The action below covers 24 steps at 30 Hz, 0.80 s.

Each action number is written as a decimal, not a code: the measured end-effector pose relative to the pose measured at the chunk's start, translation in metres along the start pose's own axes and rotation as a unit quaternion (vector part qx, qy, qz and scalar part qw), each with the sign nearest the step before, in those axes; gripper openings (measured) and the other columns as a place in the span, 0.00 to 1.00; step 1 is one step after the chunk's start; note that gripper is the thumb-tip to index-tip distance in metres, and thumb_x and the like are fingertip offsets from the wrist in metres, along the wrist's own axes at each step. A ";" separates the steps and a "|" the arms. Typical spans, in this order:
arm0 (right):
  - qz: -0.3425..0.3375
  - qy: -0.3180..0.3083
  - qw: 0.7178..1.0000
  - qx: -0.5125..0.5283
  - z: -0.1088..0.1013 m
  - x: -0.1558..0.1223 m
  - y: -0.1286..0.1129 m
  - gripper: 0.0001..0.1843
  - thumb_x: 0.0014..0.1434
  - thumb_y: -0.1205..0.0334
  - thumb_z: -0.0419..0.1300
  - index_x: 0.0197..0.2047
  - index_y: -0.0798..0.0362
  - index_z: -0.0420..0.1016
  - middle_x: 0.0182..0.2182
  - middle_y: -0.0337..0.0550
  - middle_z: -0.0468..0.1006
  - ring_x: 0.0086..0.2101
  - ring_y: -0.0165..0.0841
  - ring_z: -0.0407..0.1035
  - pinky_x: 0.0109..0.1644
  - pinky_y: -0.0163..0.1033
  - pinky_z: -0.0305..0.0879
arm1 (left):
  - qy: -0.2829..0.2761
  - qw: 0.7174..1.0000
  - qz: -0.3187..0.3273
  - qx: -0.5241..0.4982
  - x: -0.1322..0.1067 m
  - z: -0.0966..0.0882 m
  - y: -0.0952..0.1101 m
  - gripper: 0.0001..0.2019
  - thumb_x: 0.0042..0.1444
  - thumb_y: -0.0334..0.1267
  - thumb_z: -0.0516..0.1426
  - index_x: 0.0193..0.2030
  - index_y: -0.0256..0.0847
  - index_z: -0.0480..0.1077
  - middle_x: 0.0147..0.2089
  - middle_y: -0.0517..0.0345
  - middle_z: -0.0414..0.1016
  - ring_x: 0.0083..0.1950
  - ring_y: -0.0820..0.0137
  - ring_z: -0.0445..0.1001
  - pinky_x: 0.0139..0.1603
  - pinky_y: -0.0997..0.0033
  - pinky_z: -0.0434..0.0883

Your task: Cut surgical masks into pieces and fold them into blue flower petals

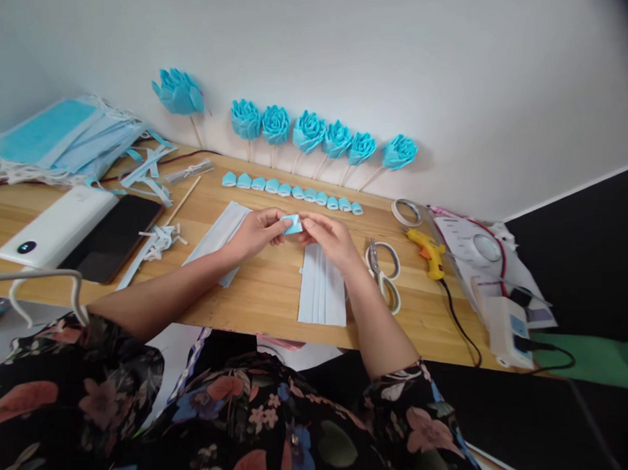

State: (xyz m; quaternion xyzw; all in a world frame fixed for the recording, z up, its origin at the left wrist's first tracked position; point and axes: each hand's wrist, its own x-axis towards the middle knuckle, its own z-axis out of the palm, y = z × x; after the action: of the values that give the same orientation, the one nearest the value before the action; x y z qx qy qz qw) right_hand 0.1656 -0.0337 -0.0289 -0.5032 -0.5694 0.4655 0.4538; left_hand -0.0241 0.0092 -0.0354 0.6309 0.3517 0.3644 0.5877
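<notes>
Between my two hands is a small piece of blue mask fabric (pixel 292 224), raised a little above the table. My left hand (pixel 261 232) pinches its left side with thumb and fingers. At its right edge, the thumb and fingers of my right hand (pixel 325 236) close on it too. Under my left forearm lies a pleated face mask (pixel 222 229), partly covered. Another pleated mask (pixel 321 287) lies beneath my right wrist. Beyond my hands runs a row of small folded blue petals (pixel 284 189).
Several blue fabric flowers (pixel 308 131) on sticks lean against the wall. Right are scissors (pixel 382 273), a tape roll (pixel 406 212) and a yellow glue gun (pixel 428 251) with its cord. Left are stacked masks (pixel 67 139), a power bank (pixel 55 224), a dark phone (pixel 114 238) and fabric scraps (pixel 161 241).
</notes>
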 end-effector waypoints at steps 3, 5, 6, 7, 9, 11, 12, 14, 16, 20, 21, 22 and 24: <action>0.018 0.012 1.000 0.005 0.002 0.000 0.000 0.18 0.54 0.45 0.66 0.39 0.52 0.81 0.28 0.39 0.80 0.28 0.29 0.72 0.35 0.36 0.73 | 0.003 1.000 0.006 -0.009 0.000 0.000 0.000 0.18 0.54 0.52 0.62 0.29 0.38 0.68 0.22 0.62 0.70 0.24 0.77 0.68 0.29 0.76 0.67; 0.013 0.027 1.000 0.006 0.003 0.000 0.000 0.16 0.53 0.47 0.67 0.35 0.52 0.80 0.25 0.37 0.77 0.25 0.27 0.70 0.33 0.35 0.71 | 0.001 1.000 0.008 -0.008 0.000 0.001 -0.001 0.18 0.54 0.52 0.63 0.29 0.38 0.68 0.22 0.62 0.70 0.24 0.77 0.68 0.29 0.76 0.67; 0.010 0.031 0.999 0.004 0.003 0.000 0.001 0.15 0.54 0.48 0.67 0.34 0.52 0.79 0.24 0.37 0.77 0.25 0.27 0.69 0.32 0.35 0.70 | 0.001 1.000 0.007 -0.006 0.000 0.001 -0.001 0.18 0.54 0.52 0.63 0.28 0.38 0.68 0.22 0.62 0.70 0.25 0.77 0.68 0.29 0.76 0.67; 0.008 0.032 0.999 0.001 0.004 0.000 0.001 0.15 0.54 0.48 0.66 0.34 0.52 0.79 0.24 0.37 0.77 0.24 0.27 0.69 0.32 0.35 0.69 | 0.000 1.000 0.005 -0.003 0.000 0.001 -0.001 0.19 0.54 0.52 0.63 0.28 0.38 0.68 0.22 0.62 0.70 0.25 0.76 0.68 0.29 0.76 0.67; 0.006 0.030 0.999 -0.008 0.004 0.000 0.001 0.15 0.55 0.48 0.66 0.33 0.52 0.78 0.23 0.36 0.76 0.24 0.27 0.68 0.31 0.35 0.68 | 0.001 1.000 0.002 0.002 0.000 0.001 -0.001 0.19 0.54 0.53 0.63 0.27 0.38 0.68 0.22 0.62 0.70 0.24 0.76 0.68 0.29 0.76 0.67; 0.006 0.029 0.999 -0.013 0.004 0.000 0.000 0.15 0.55 0.48 0.65 0.32 0.52 0.77 0.23 0.36 0.76 0.23 0.26 0.68 0.30 0.34 0.67 | 0.003 1.000 -0.002 0.004 0.000 0.001 -0.001 0.20 0.54 0.53 0.63 0.27 0.38 0.67 0.21 0.62 0.70 0.24 0.76 0.68 0.29 0.76 0.67; 0.006 0.029 0.999 -0.014 0.005 0.000 0.000 0.15 0.54 0.48 0.65 0.31 0.52 0.76 0.23 0.36 0.76 0.23 0.26 0.68 0.30 0.34 0.66 | 0.002 1.000 -0.003 0.005 -0.001 0.001 -0.001 0.20 0.54 0.53 0.63 0.27 0.38 0.67 0.21 0.62 0.70 0.24 0.76 0.68 0.29 0.76 0.67; 0.003 0.026 1.000 -0.017 0.005 0.000 -0.001 0.15 0.55 0.48 0.65 0.30 0.52 0.76 0.23 0.36 0.76 0.23 0.26 0.67 0.30 0.34 0.66 | 0.000 1.000 -0.003 0.009 -0.001 0.001 -0.001 0.19 0.54 0.53 0.63 0.27 0.38 0.68 0.21 0.62 0.70 0.24 0.76 0.68 0.29 0.76 0.67; -0.002 0.022 0.999 -0.023 0.005 -0.001 -0.001 0.14 0.56 0.49 0.64 0.30 0.52 0.75 0.22 0.35 0.75 0.23 0.26 0.67 0.30 0.34 0.65 | -0.003 1.000 0.004 0.014 -0.001 0.001 -0.001 0.19 0.54 0.53 0.63 0.27 0.38 0.68 0.22 0.61 0.70 0.25 0.77 0.68 0.29 0.77 0.67; -0.009 0.018 0.999 -0.027 0.005 -0.001 -0.001 0.13 0.57 0.50 0.64 0.30 0.52 0.75 0.22 0.35 0.74 0.23 0.26 0.67 0.30 0.34 0.64 | -0.009 1.000 0.010 0.018 -0.001 0.002 -0.002 0.19 0.55 0.53 0.63 0.28 0.38 0.69 0.22 0.61 0.70 0.25 0.77 0.68 0.28 0.77 0.66; -0.009 0.019 0.999 -0.025 0.005 -0.001 -0.001 0.13 0.57 0.50 0.64 0.30 0.52 0.75 0.22 0.35 0.74 0.23 0.26 0.66 0.30 0.34 0.64 | -0.007 1.000 0.009 0.020 -0.001 0.002 -0.002 0.19 0.55 0.53 0.63 0.28 0.38 0.69 0.22 0.61 0.70 0.25 0.76 0.68 0.28 0.77 0.66; -0.009 0.019 1.000 -0.021 0.005 -0.001 -0.001 0.13 0.57 0.50 0.64 0.30 0.52 0.75 0.22 0.35 0.74 0.22 0.26 0.66 0.30 0.34 0.64 | -0.004 1.000 0.009 0.024 -0.001 0.002 -0.002 0.19 0.55 0.53 0.63 0.28 0.38 0.68 0.22 0.61 0.70 0.25 0.76 0.68 0.28 0.77 0.65; -0.007 0.021 1.000 -0.015 0.006 -0.001 -0.002 0.13 0.56 0.50 0.64 0.30 0.52 0.75 0.21 0.34 0.74 0.22 0.26 0.66 0.30 0.34 0.64 | 0.003 0.999 0.012 0.033 -0.001 0.003 -0.002 0.19 0.55 0.53 0.62 0.28 0.38 0.68 0.22 0.61 0.70 0.25 0.76 0.68 0.28 0.77 0.65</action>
State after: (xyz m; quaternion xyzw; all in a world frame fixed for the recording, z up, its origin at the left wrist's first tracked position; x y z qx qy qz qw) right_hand 0.1595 -0.0354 -0.0284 -0.5158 -0.5698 0.4434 0.4612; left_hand -0.0225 0.0070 -0.0371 0.6534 0.3576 0.3613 0.5609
